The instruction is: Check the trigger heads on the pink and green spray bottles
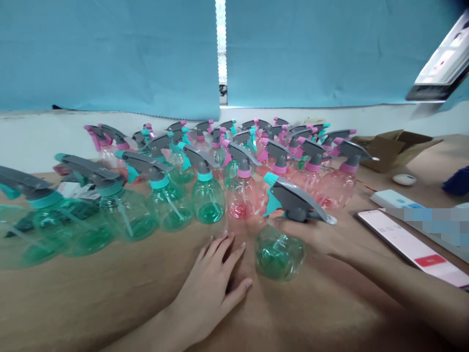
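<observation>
A green transparent spray bottle [279,254] with a grey trigger head and teal nozzle stands on the brown table [110,293] in front of me. My right hand [311,234] is wrapped round its neck just under the trigger head. My left hand [216,278] lies flat on the table with fingers spread, just left of the bottle and not touching it. Behind them stand several green spray bottles [207,198] and pink spray bottles [244,198] in rows.
A phone with a white and red screen [414,247] lies at the right, beside a white box [394,199]. Behind are an open cardboard box [395,146], a small white oval object [404,179], and a blue curtain [110,54].
</observation>
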A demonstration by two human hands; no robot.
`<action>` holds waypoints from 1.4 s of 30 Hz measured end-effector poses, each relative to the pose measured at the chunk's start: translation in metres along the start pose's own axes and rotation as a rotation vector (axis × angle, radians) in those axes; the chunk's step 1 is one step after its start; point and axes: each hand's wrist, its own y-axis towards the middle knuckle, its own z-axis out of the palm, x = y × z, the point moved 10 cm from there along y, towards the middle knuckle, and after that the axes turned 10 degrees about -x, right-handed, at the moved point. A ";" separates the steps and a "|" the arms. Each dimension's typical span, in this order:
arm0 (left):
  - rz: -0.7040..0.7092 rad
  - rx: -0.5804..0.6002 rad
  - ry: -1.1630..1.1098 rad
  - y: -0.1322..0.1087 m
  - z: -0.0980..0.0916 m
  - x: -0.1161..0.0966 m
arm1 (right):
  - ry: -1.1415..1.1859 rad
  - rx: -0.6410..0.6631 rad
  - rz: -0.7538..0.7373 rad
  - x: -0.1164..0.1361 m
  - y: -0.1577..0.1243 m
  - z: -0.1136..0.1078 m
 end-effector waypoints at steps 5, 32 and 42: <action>0.000 0.023 0.001 0.001 0.001 0.000 | 0.074 -0.005 0.054 0.000 0.000 -0.001; 0.008 0.014 0.017 0.002 -0.001 -0.003 | -0.007 0.014 -0.059 -0.006 -0.001 0.005; 0.005 0.021 0.037 0.002 0.001 -0.002 | 0.055 0.018 -0.046 -0.011 0.001 0.007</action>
